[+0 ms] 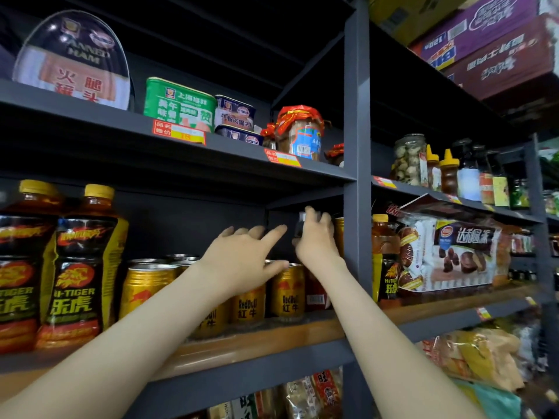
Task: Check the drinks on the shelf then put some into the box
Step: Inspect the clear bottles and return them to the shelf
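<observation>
Gold Red Bull cans (pixel 287 293) stand in rows on the wooden middle shelf (pixel 272 337), with tall Hi-Tiger bottles (pixel 78 267) to their left. My left hand (pixel 245 258) reaches over the cans with its fingers spread and straight, holding nothing. My right hand (pixel 314 237) is deeper in the shelf's right corner, fingers curled around a dark bottle with a pale cap (pixel 300 225), mostly hidden behind the hand. A red can (pixel 314 293) stands below that wrist. No box is in view.
A grey upright post (pixel 357 176) stands just right of my right hand. Above is a shelf of tinned meat (pixel 181 105) and jars. To the right are another Hi-Tiger bottle (pixel 384 261), snack bags (pixel 453 252) and sauce bottles.
</observation>
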{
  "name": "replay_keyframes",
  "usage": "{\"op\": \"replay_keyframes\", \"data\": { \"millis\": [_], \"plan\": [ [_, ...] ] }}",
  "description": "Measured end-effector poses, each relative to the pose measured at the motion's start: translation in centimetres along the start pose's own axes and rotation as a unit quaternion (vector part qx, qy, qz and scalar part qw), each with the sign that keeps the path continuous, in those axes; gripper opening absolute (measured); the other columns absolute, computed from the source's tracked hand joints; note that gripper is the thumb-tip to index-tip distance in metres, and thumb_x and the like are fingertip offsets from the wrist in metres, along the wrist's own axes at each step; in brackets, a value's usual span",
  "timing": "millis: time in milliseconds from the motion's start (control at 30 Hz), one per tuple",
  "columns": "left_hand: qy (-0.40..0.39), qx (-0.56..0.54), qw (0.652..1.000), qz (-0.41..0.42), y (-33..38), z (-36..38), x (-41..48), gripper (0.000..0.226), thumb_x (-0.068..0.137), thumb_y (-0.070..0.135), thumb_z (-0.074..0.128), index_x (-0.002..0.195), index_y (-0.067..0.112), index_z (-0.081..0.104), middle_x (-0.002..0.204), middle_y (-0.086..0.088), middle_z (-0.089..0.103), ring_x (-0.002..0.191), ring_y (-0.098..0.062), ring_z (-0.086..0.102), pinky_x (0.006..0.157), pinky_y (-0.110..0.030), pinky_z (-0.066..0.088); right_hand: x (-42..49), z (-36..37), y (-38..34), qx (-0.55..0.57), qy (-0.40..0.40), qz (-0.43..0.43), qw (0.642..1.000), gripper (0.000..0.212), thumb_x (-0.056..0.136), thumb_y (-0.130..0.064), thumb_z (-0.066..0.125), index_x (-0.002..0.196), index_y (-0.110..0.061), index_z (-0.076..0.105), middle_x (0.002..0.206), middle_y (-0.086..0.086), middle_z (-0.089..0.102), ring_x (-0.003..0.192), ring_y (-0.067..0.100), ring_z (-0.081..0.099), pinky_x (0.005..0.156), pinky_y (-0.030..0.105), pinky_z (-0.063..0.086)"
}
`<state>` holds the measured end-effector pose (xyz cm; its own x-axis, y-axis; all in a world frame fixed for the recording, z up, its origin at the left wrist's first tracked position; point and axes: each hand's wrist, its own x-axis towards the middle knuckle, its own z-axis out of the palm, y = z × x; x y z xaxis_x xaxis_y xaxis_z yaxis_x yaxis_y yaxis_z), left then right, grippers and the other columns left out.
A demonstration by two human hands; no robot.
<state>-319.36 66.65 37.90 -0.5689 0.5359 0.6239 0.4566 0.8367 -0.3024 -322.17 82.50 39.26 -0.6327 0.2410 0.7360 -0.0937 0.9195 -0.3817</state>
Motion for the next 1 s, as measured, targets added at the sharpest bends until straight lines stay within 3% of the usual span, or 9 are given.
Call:
{"op": "replay_keyframes", "data": {
  "millis": [100, 233, 433, 600, 700, 833, 1000],
  "plan": [
    [0.005, 0.056, 0.998, 0.009, 0.4, 0.3, -0.3, 0.070, 0.097, 0.063, 0.026, 0.155, 0.032, 0.004, 0.157, -0.007, 0.029, 0.140, -0.026, 0.035, 0.118, -0.042, 0.021, 0.1, -0.1, -0.3, -0.015, -0.004, 0.026, 1.000, 0.072, 0.096, -0.024, 0.056, 0.152, -0.013, 0.010, 0.159, 0.019, -0.003, 0.147, 0.035, 0.000, 0.118, 0.043, 0.018],
    [0.047, 0.080, 0.996, -0.015, 0.6, 0.1, -0.5, 0.067, 0.098, 0.061, 0.026, 0.154, 0.027, 0.014, 0.153, -0.006, 0.036, 0.136, -0.024, 0.040, 0.118, -0.041, 0.021, -0.8, -0.4, -0.5, -0.058, -0.002, 0.007, 0.998, 0.076, 0.098, -0.027, 0.051, 0.153, -0.006, 0.003, 0.159, 0.018, -0.014, 0.147, 0.036, -0.012, 0.119, 0.042, 0.007],
    [0.135, 0.035, 0.986, -0.087, 0.1, -0.4, -2.5, 0.061, 0.098, 0.052, 0.037, 0.150, 0.022, 0.030, 0.144, -0.007, 0.048, 0.129, -0.025, 0.049, 0.115, -0.039, 0.026, -4.4, -1.4, -1.6, -0.031, 0.079, -0.099, 0.992, 0.074, 0.097, -0.026, 0.052, 0.154, -0.011, 0.006, 0.161, 0.016, -0.003, 0.148, 0.033, -0.004, 0.120, 0.042, 0.011],
    [0.229, 0.032, 0.966, -0.117, -0.8, -1.3, -6.1, 0.050, 0.092, 0.035, 0.058, 0.135, 0.010, 0.053, 0.126, -0.017, 0.062, 0.112, -0.034, 0.062, 0.104, -0.047, 0.042, -8.6, -2.3, -3.2, 0.021, 0.065, -0.166, 0.984, 0.073, 0.099, -0.027, 0.048, 0.155, -0.017, 0.002, 0.162, 0.011, -0.003, 0.149, 0.029, -0.004, 0.120, 0.039, 0.009],
    [0.266, 0.040, 0.952, -0.145, -1.4, -2.8, -10.5, 0.050, 0.088, 0.034, 0.054, 0.130, 0.007, 0.057, 0.124, -0.016, 0.063, 0.110, -0.033, 0.063, 0.096, -0.046, 0.049, -11.3, -2.5, -5.5, 0.078, 0.059, -0.218, 0.971, 0.072, 0.099, -0.027, 0.049, 0.155, -0.019, 0.003, 0.162, 0.010, 0.001, 0.149, 0.026, -0.002, 0.121, 0.039, 0.014],
    [0.257, 0.075, 0.945, -0.188, -4.8, -4.5, -18.0, 0.050, 0.091, 0.035, 0.044, 0.131, 0.007, 0.055, 0.127, -0.014, 0.060, 0.111, -0.032, 0.060, 0.093, -0.042, 0.049, -15.4, -2.1, -10.8, 0.172, 0.056, -0.276, 0.944, 0.071, 0.097, -0.026, 0.052, 0.155, -0.022, 0.011, 0.160, 0.007, 0.013, 0.148, 0.023, 0.010, 0.116, 0.038, 0.029],
    [0.252, 0.159, 0.925, -0.237, -11.9, -7.2, -28.5, 0.049, 0.092, 0.030, 0.039, 0.126, 0.002, 0.059, 0.120, -0.020, 0.061, 0.104, -0.038, 0.061, 0.085, -0.046, 0.051, -20.6, -0.5, -19.7, 0.243, 0.015, -0.360, 0.901, 0.068, 0.097, -0.026, 0.052, 0.154, -0.028, 0.014, 0.158, 0.002, 0.017, 0.146, 0.018, 0.015, 0.113, 0.027, 0.022]
  ]
}}
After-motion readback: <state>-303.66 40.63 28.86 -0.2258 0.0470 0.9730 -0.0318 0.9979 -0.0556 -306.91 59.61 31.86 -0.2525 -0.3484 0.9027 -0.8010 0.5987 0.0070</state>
